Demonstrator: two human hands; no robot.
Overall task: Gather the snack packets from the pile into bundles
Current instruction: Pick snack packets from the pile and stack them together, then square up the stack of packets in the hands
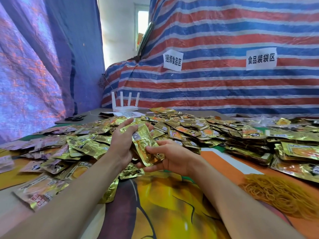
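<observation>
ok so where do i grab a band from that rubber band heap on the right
Probably the heap of rubber bands at its thin left fringe, where single loops stray out. Come from above with the right hand, nearest it, and pinch one loop; the middle looks tangled. That hand and the left hand hold the stack of packets.

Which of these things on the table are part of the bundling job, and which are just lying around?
Job: packets gripped by left hand and right hand; loose pile; rubber bands, probably for tying.
Lying about: white router; scissors; wall signs.
</observation>
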